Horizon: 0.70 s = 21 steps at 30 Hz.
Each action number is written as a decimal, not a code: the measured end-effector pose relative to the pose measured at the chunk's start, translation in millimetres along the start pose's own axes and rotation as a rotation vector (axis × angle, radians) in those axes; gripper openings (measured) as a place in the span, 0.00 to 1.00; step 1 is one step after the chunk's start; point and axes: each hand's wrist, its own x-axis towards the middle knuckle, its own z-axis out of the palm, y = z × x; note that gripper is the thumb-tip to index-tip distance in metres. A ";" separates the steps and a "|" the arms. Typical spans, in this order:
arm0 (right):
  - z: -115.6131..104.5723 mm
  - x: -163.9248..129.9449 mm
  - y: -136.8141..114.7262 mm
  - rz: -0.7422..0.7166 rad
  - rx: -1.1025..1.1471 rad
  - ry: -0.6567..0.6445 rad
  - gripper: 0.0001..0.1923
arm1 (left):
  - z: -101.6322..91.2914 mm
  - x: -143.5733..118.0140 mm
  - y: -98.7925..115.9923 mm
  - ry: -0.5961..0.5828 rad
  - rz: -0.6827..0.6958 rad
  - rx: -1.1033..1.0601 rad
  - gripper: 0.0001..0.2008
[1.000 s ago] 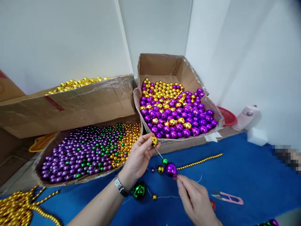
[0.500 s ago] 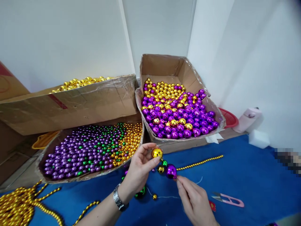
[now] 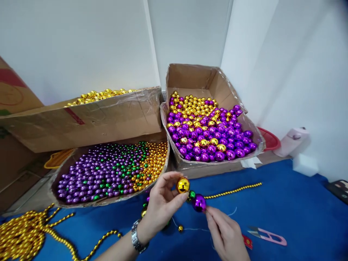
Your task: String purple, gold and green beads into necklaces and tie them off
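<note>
My left hand (image 3: 163, 201), wearing a metal watch, grips a large shiny gold bead (image 3: 183, 185) between thumb and fingers. From it a strand continues through a small green bead (image 3: 191, 195) to a large purple bead (image 3: 199, 203). My right hand (image 3: 225, 230) pinches at the lower end of the purple bead, where the thread comes out; the fingertips cover most of it. A pale thread (image 3: 195, 229) with a small gold bead (image 3: 180, 228) lies on the blue cloth below. More strung beads (image 3: 144, 212) are partly hidden behind my left wrist.
Cardboard boxes hold purple and gold beads (image 3: 212, 134) and smaller purple, green and gold ones (image 3: 108, 174). Gold bead strands (image 3: 24, 232) lie at left, another gold strand (image 3: 236, 190) behind my hands. Pink-handled thread snips (image 3: 268, 235) and a dark phone-like object (image 3: 338, 190) are at right.
The view has shifted slightly, so the boxes appear a little further right. Both hands sit slightly lower, and the left thumb now covers more of the small beads between the gold and purple ones.
</note>
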 end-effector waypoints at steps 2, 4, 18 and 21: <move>0.2 -1.2 0.6 -0.004 0.000 -0.004 0.11 | -1.4 -0.9 -1.2 -0.002 -0.009 -0.003 0.19; -0.2 -2.2 0.9 -0.008 0.003 -0.008 0.11 | -3.0 -1.3 -3.1 -0.003 -0.032 -0.016 0.19; 2.4 -8.5 5.5 0.081 0.065 -0.127 0.12 | 0.1 -11.0 2.0 0.043 -0.043 -0.024 0.18; 3.7 -11.9 9.1 0.061 0.042 -0.130 0.12 | -0.7 -12.9 -1.3 0.076 -0.069 -0.040 0.17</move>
